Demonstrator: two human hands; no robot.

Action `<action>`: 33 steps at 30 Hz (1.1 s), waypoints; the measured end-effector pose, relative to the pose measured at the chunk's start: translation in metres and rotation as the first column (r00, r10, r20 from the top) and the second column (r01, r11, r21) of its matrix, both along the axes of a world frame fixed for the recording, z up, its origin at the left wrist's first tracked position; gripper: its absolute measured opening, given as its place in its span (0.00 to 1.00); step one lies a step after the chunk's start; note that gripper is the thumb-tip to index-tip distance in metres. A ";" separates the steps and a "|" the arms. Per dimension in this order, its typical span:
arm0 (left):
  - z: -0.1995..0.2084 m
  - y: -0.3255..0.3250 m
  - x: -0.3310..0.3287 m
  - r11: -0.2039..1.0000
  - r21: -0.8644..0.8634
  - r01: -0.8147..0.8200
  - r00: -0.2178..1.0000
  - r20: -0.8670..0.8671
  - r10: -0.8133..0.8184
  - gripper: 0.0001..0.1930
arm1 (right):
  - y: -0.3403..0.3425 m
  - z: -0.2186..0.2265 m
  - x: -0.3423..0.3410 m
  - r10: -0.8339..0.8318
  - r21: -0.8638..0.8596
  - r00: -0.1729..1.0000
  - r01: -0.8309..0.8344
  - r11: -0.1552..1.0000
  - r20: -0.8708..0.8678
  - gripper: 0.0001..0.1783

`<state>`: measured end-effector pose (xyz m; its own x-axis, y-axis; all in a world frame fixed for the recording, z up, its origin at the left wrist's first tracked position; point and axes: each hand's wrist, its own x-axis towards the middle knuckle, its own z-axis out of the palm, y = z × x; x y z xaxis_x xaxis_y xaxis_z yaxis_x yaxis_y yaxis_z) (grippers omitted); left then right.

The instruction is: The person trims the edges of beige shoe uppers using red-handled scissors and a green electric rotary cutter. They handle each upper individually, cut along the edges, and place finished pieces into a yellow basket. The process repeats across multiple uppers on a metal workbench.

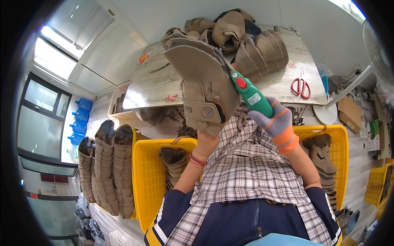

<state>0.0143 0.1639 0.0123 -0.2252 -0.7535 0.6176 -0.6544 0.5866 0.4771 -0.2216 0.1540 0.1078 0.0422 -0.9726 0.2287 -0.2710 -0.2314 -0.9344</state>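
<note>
At one pale table [141,92], with two yellow crates [140,192] flanking the person and heaped uppers [269,51] too tangled to count, one tan shoe piece [205,69] is raised before the near edge, perhaps several layers thick. The left hand [208,140] supports its bottom, fingers hidden, grip untellable. The gloved right hand [276,123] wraps one green tool [255,98], apparently trimming the edge; the next move calls for steady tip guidance. One pair of scissors [302,87] lies right.

Bright, fairly even indoor light; glare burns out a white rectangular glowing panel [54,58] at upper left and a narrow white strip [351,7] at upper right; soft shadow under the pale wood-grained worktop [152,88]; straight edges bow toward the black rim
</note>
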 end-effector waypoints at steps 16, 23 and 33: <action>-0.025 0.024 0.019 0.998 0.033 -0.053 0.996 0.077 0.051 0.18 | -0.034 0.025 0.006 0.063 0.143 0.986 -0.085 0.986 0.152 0.27; 0.036 -0.060 0.120 0.865 -0.227 -0.448 0.770 0.394 0.502 0.19 | -0.035 0.004 -0.031 -0.112 0.142 0.990 0.099 0.985 0.088 0.24; 0.052 -0.159 0.201 0.788 -0.051 -0.614 0.721 0.370 0.586 0.15 | -0.024 -0.038 -0.057 -0.149 0.161 0.984 0.164 0.973 -0.102 0.26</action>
